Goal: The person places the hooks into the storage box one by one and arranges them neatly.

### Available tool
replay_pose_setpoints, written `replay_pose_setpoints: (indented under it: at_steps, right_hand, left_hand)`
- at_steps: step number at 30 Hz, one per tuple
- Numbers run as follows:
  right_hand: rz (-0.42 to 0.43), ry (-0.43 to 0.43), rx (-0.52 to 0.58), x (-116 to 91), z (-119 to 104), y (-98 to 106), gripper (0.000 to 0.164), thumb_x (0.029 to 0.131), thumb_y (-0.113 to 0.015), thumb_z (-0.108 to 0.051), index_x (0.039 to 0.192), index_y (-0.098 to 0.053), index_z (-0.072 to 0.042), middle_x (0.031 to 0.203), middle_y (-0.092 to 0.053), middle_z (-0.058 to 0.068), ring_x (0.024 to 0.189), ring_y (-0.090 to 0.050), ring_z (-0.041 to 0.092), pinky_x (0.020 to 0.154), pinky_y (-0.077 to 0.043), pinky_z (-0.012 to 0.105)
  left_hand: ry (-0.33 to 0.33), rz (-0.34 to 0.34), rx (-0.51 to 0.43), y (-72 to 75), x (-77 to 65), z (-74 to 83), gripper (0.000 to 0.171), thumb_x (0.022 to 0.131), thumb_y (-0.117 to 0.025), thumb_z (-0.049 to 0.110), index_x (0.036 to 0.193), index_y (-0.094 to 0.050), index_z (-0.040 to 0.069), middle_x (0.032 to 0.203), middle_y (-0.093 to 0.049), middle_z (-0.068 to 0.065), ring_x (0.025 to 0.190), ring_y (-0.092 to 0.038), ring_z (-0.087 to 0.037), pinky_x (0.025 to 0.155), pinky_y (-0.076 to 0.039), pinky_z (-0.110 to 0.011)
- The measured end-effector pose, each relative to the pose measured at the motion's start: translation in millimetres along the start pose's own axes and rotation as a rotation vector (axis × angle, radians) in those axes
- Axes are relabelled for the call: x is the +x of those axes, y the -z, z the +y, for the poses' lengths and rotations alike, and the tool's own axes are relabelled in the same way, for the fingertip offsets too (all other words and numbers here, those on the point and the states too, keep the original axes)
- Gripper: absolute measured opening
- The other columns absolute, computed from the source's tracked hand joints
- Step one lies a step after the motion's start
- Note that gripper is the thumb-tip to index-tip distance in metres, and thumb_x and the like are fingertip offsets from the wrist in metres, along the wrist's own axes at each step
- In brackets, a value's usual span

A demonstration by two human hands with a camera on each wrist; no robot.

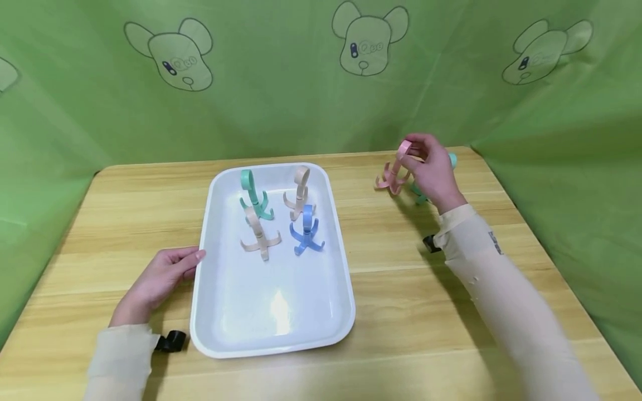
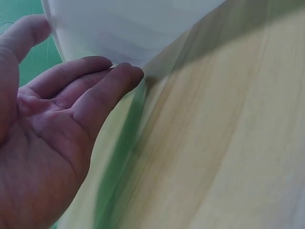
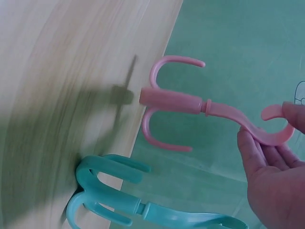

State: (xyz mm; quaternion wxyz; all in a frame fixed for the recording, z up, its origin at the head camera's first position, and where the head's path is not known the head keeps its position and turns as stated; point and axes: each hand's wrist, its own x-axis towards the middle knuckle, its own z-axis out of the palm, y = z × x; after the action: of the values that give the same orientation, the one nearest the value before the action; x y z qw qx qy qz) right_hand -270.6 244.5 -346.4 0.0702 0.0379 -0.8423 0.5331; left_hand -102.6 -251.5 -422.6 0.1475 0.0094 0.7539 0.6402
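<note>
My right hand [image 1: 432, 170] pinches a pink multi-prong hook hanger [image 1: 393, 177] by its curved top, at the back right of the table. In the right wrist view the hanger's prongs [image 3: 167, 100] are a little off the wood, above their shadow. Close by stands a green hook hanger [image 3: 112, 191], mostly behind my right hand in the head view. My left hand [image 1: 163, 277] holds the left rim of a white tray [image 1: 273, 334], thumb on the rim and fingers beneath. Inside the tray stand a green hanger [image 1: 257, 200], two beige hangers [image 1: 259, 236] and a blue hanger [image 1: 307, 234].
The four hangers occupy the tray's far half. A wooden table [image 1: 401, 317] lies under everything. Green sheeting [image 1: 281, 83] with mouse-head drawings rises at the table's back and sides. Black wrist mounts [image 1: 173, 341] hang from both sleeves.
</note>
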Motion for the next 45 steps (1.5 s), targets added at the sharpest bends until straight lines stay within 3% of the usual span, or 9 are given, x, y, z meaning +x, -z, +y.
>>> replay_pose_setpoints:
  at_steps: [6, 24, 45]
  right_hand:
    - [-0.018, -0.004, -0.002, -6.4, 0.2, 1.1, 0.046, 0.097, -0.063, -0.011, 0.139, -0.048, -0.002, 0.137, -0.053, 0.013, 0.123, -0.051, 0.023, 0.1, -0.046, 0.032]
    - [-0.011, 0.058, 0.023, -15.6, -19.6, 5.0, 0.045, 0.096, -0.065, -0.012, 0.137, -0.05, 0.0, 0.128, -0.056, 0.013, 0.117, -0.052, 0.021, 0.101, -0.045, 0.03]
    - [-0.091, 0.147, 0.058, -37.1, -47.0, 0.3, 0.044, 0.094, -0.068, -0.01, 0.133, -0.053, 0.003, 0.123, -0.059, 0.015, 0.112, -0.054, 0.021, 0.099, -0.047, 0.032]
  left_hand:
    - [0.012, -0.001, -0.004, -0.1, -0.7, 0.5, 0.051, 0.104, -0.054, 0.023, 0.129, -0.048, -0.02, 0.127, -0.055, -0.034, 0.098, -0.067, -0.013, 0.084, -0.056, -0.03]
    - [0.003, -0.009, -0.025, 0.5, 1.3, -1.8, 0.051, 0.104, -0.052, 0.022, 0.13, -0.046, -0.022, 0.127, -0.054, -0.034, 0.098, -0.067, -0.014, 0.084, -0.056, -0.031]
    - [0.017, -0.013, -0.016, 1.4, 0.6, 0.3, 0.051, 0.104, -0.053, 0.022, 0.13, -0.046, -0.021, 0.129, -0.053, -0.034, 0.099, -0.067, -0.013, 0.085, -0.055, -0.03]
